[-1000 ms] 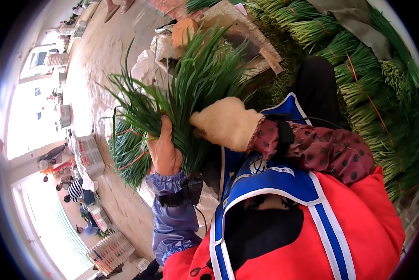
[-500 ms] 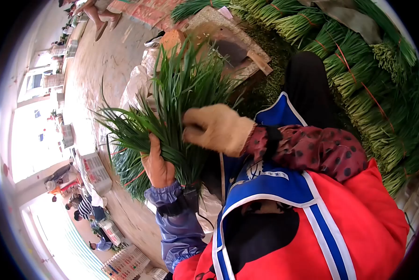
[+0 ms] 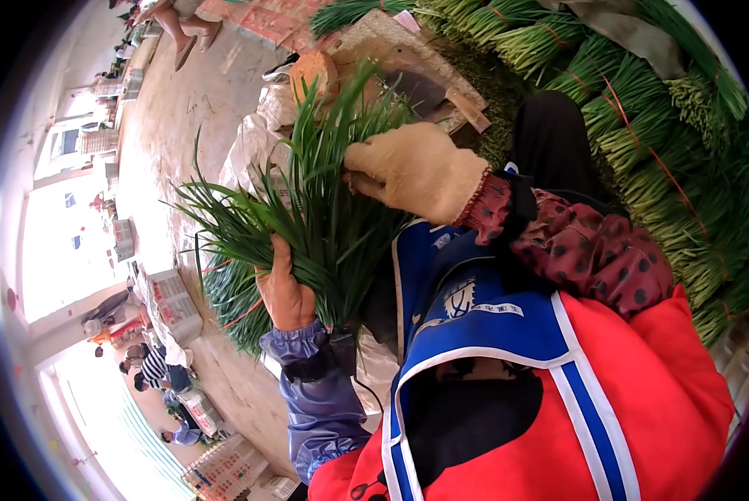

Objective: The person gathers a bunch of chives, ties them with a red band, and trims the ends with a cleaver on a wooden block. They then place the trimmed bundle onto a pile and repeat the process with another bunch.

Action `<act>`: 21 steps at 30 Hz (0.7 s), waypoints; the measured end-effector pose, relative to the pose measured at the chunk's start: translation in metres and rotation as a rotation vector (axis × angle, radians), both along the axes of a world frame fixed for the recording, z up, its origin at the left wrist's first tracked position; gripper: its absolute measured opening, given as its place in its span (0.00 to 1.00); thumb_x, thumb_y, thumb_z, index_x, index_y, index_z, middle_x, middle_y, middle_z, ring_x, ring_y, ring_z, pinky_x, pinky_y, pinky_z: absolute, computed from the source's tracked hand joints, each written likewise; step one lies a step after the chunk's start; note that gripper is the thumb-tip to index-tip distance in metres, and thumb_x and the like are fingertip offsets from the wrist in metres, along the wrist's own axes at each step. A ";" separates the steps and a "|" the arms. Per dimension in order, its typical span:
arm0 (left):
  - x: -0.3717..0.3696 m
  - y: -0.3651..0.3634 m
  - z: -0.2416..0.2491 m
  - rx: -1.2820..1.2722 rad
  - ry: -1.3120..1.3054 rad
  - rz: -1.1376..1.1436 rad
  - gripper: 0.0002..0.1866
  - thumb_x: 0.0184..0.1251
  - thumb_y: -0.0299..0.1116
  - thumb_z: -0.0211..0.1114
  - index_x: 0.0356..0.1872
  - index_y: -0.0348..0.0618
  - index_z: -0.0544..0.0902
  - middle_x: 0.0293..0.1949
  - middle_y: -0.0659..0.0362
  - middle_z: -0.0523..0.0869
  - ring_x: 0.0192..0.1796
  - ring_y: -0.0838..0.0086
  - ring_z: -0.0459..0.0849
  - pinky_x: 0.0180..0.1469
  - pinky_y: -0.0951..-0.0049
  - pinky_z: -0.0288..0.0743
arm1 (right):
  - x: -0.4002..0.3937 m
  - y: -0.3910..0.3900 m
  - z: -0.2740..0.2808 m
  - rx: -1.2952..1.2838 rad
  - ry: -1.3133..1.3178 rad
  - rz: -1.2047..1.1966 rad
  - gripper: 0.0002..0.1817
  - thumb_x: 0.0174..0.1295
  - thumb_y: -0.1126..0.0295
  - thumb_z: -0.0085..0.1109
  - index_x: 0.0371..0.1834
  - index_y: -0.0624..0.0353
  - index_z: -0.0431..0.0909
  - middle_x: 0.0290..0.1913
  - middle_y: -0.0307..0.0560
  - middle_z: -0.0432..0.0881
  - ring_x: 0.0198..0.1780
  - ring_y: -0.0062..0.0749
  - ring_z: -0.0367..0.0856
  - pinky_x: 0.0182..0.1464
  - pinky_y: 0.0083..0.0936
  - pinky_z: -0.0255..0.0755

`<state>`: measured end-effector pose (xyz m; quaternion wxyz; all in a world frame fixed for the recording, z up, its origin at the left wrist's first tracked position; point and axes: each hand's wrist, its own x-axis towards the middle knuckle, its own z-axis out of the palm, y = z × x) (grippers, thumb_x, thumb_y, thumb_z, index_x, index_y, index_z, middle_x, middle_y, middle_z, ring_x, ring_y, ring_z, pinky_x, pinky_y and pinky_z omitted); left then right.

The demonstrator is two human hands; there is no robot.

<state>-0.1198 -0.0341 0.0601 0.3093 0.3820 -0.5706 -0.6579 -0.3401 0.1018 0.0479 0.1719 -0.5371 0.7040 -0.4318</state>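
My left hand [image 3: 287,288], bare below a purple sleeve, is wrapped round the lower part of a large loose bunch of garlic chives [image 3: 308,217]. The long green leaves fan out up and to the left. My right hand [image 3: 416,171] wears a tan fabric glove and comes out of a dark red dotted sleeve. Its fingers are curled together against the right side of the bunch; whatever is between the fingertips is hidden.
Tied bundles of chives [image 3: 625,142] with red bands are stacked at right. Another tied bunch [image 3: 237,305] lies behind my left hand. A dirty board [image 3: 391,42] sits ahead, beside an orange block [image 3: 313,73]. Other people [image 3: 153,367] and crates [image 3: 174,305] are along the left.
My right hand has shifted up and to the right, nearer the leaf tips. The left hand keeps its hold, and some of the leaves have moved.
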 end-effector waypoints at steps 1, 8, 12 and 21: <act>0.000 0.001 0.000 0.011 0.010 0.005 0.22 0.78 0.38 0.59 0.65 0.35 0.72 0.58 0.54 0.82 0.58 0.72 0.82 0.59 0.73 0.79 | 0.000 -0.002 0.002 0.061 0.085 0.009 0.16 0.64 0.59 0.64 0.51 0.55 0.80 0.38 0.57 0.85 0.40 0.45 0.86 0.43 0.35 0.77; 0.008 -0.005 0.001 0.096 0.058 0.022 0.23 0.77 0.32 0.60 0.68 0.35 0.71 0.61 0.52 0.80 0.60 0.66 0.80 0.64 0.68 0.73 | -0.017 0.010 -0.038 0.035 -0.810 -0.286 0.11 0.66 0.66 0.57 0.44 0.61 0.82 0.30 0.41 0.84 0.29 0.20 0.79 0.32 0.20 0.75; 0.015 0.022 0.002 -0.242 -0.308 -0.208 0.30 0.66 0.30 0.72 0.67 0.36 0.71 0.61 0.54 0.81 0.63 0.67 0.79 0.65 0.68 0.72 | 0.009 0.036 -0.065 0.487 -0.866 0.216 0.15 0.68 0.62 0.54 0.49 0.61 0.81 0.37 0.48 0.87 0.35 0.27 0.84 0.39 0.27 0.78; 0.039 0.009 0.082 0.070 -0.534 -0.714 0.37 0.51 0.20 0.78 0.65 0.29 0.72 0.53 0.49 0.84 0.55 0.68 0.84 0.60 0.67 0.79 | -0.001 0.055 -0.098 0.478 -0.797 0.235 0.16 0.69 0.61 0.54 0.52 0.61 0.80 0.43 0.49 0.85 0.39 0.28 0.83 0.41 0.28 0.78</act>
